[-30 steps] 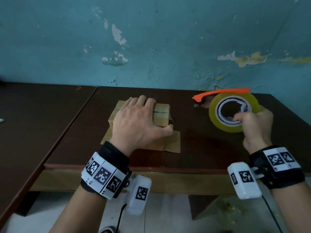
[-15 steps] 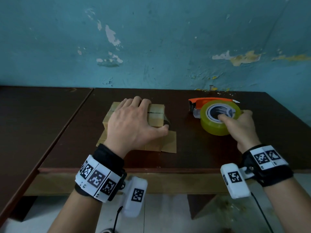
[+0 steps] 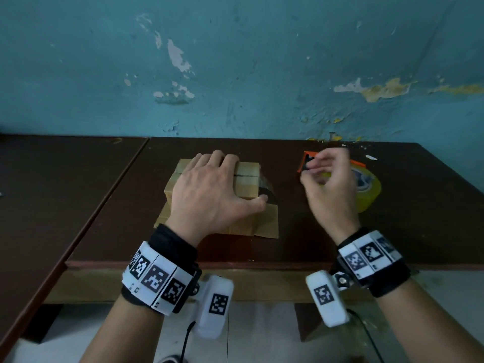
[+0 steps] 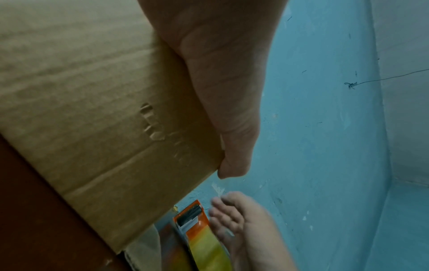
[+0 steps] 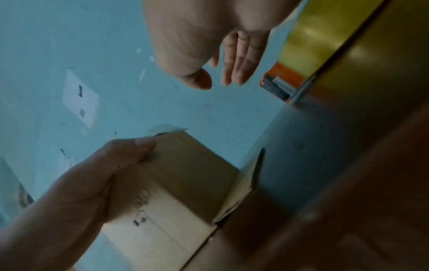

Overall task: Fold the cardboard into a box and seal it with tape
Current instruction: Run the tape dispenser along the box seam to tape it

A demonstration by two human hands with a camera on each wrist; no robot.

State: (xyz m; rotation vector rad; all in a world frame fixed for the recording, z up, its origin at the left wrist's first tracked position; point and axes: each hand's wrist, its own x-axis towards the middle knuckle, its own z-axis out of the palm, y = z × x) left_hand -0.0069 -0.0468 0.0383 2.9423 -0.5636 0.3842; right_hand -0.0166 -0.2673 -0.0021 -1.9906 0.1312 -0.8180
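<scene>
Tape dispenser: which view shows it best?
Head view: the tape dispenser lies on the table, partly behind the right hand. The left wrist view shows its orange cutter end; the right wrist view is blurred.

Worktop: dark brown wood, its far edge against the wall. Second worktop: same wood, abutting the first on its left. Wall: teal paint, peeling in patches above both. White switch plate on the wall.

A plain, worn room: dark wooden tables pushed against a teal wall with peeling paint, and a tiled floor.
</scene>
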